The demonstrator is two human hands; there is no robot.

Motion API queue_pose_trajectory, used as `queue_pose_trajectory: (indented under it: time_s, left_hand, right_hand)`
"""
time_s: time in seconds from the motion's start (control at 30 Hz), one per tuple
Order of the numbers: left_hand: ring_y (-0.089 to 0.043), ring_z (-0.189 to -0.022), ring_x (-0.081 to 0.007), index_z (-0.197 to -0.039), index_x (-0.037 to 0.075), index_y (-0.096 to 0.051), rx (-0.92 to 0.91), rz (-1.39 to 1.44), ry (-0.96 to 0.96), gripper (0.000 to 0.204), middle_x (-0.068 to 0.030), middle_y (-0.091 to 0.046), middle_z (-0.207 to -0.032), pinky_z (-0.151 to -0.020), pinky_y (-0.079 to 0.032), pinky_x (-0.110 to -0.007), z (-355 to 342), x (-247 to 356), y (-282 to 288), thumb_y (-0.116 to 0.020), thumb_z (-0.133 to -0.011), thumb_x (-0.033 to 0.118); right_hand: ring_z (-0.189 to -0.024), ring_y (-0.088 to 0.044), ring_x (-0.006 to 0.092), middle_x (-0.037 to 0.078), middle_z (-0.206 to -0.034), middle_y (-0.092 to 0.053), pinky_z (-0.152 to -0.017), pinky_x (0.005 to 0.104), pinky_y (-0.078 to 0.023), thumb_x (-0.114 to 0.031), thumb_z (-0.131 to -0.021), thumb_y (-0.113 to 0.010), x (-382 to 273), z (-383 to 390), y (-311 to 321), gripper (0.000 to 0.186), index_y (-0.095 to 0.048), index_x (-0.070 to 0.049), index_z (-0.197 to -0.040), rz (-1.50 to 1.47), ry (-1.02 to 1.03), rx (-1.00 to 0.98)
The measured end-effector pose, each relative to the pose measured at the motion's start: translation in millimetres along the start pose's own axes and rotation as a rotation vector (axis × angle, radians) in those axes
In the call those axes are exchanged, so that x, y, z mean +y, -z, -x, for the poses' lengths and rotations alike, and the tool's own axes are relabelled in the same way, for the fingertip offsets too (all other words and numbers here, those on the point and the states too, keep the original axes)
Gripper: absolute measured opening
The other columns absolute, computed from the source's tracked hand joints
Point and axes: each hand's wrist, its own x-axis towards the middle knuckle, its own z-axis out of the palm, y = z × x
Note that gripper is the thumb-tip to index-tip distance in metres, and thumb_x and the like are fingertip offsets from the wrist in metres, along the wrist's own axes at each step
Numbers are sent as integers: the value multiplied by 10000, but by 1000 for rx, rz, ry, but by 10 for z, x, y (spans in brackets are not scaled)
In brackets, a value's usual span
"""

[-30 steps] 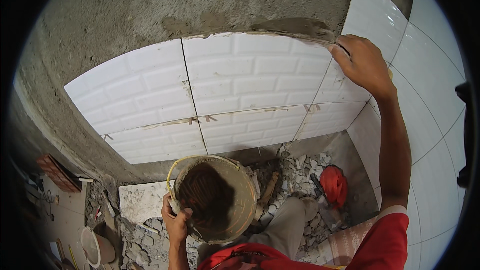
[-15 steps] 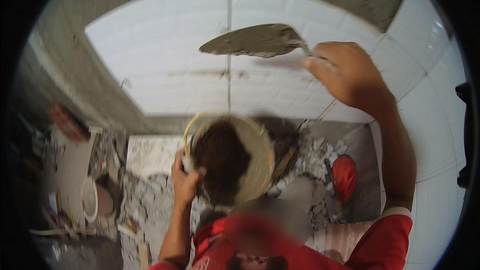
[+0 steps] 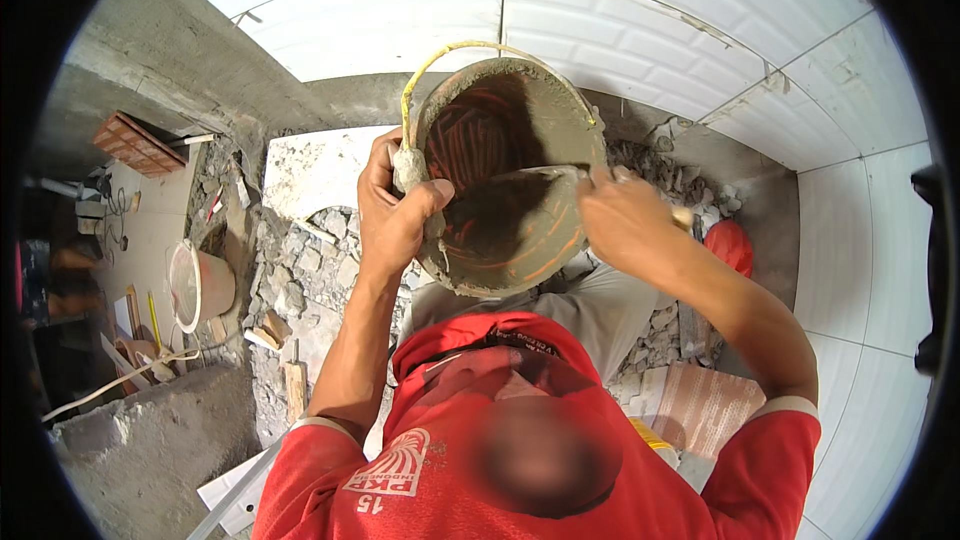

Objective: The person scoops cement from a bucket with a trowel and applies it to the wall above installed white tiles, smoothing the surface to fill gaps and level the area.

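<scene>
My left hand (image 3: 392,215) is closed on the left rim of a mortar-smeared bucket (image 3: 565,120), with the thumb over the edge. The bucket tips toward me, so its mouth shows; wet grey mortar coats the inner wall and orange streaks show through. Its yellow handle (image 3: 455,46) arches over the far rim. My right hand (image 3: 632,222), slightly blurred, is wrapped round a trowel (image 3: 682,216) at the bucket's right rim. The handle's butt sticks out behind the fist, and the blade reaches inside the bucket, partly lost in shadow.
White wall tiles (image 3: 400,25) stand ahead and to the right. Broken rubble (image 3: 300,265) covers the floor around me. A mortar-stained board (image 3: 315,170) lies left of the bucket. Farther left are a smaller pail (image 3: 215,285), a brick-red tile (image 3: 140,143) and a rough concrete ledge (image 3: 160,440).
My right hand has brought the trowel down from in front of the wall tiles into the bucket. The mortar on its blade no longer shows. The bucket now sits higher in view and tilts toward me.
</scene>
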Motion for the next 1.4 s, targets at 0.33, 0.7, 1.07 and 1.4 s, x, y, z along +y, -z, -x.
queue_pose_trajectory:
  time_s: [0.33, 0.7, 1.07, 1.4]
  left_hand:
    - [-543, -834, -76, -1306, -13, -625, 12, -92, -64, 595, 16, -613, -967, -777, -474, -248, 141, -31, -113, -742, -729, 76]
    - [-526, -883, -83, -1284, -5, -634, 24, -71, -88, 582, 26, -603, -993, -829, -441, -240, 145, -92, -68, -730, -717, 87]
    - [-591, -868, -105, -1291, 18, -637, 254, 60, -23, 548, -12, -670, -1024, -762, -507, -274, 73, -191, 344, -760, -778, 167]
    - [-617, -782, -107, -1227, 21, -647, 306, 258, 1, 465, -10, -663, -933, -733, -524, -274, 11, -209, 460, -746, -775, 54]
  right_hand:
    - [-1023, -737, 356, 231, -1032, -752, -810, 429, -625, -83, -852, -676, -327, -151, -193, 190, -780, 48, -942, -21, 52, -200]
    - [-768, -738, 409, 276, -878, -728, -700, 476, -614, -157, -908, -641, -46, -339, -347, 258, -730, 80, -859, -591, 155, -285]
    - [-740, -663, 138, 67, -965, -699, -612, 314, -560, -187, -1045, -564, 571, -11, 103, 303, -687, 29, -1220, -1522, -45, -596]
    - [-884, -695, 191, 146, -1157, -666, -670, 321, -595, -31, -941, -528, 496, -465, 1787, 486, -572, 74, -1414, -1611, 205, 111]
